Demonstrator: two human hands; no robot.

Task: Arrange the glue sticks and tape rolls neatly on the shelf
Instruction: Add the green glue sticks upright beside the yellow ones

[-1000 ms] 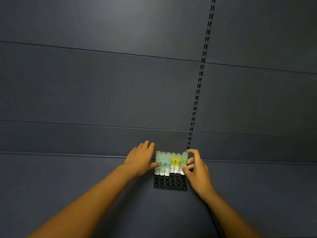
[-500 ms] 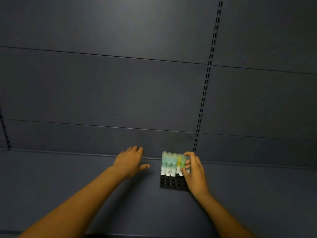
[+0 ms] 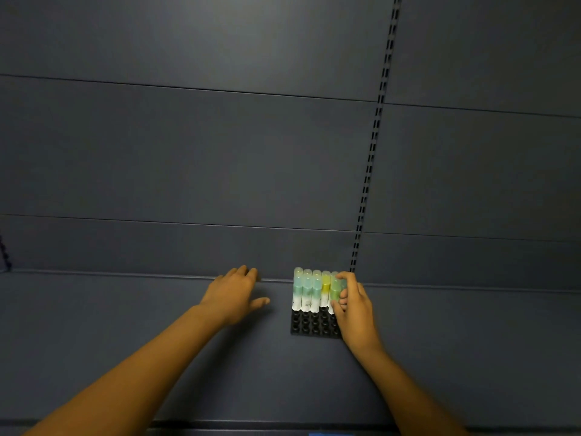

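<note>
Standing cylindrical glue sticks [image 3: 309, 291] in studded black tray [image 3: 309, 325], right hand [image 3: 353, 305] gripping.

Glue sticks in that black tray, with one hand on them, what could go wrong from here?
1. The glue sticks stand tall and packed at the back of the tray; the right hand gripping the right end could tip neighbours over.
2. The left hand is off the tray, so pulling a stick might drag or lift it.
3. The front holes are bare; a knocked stick could roll across the shelf.
</note>
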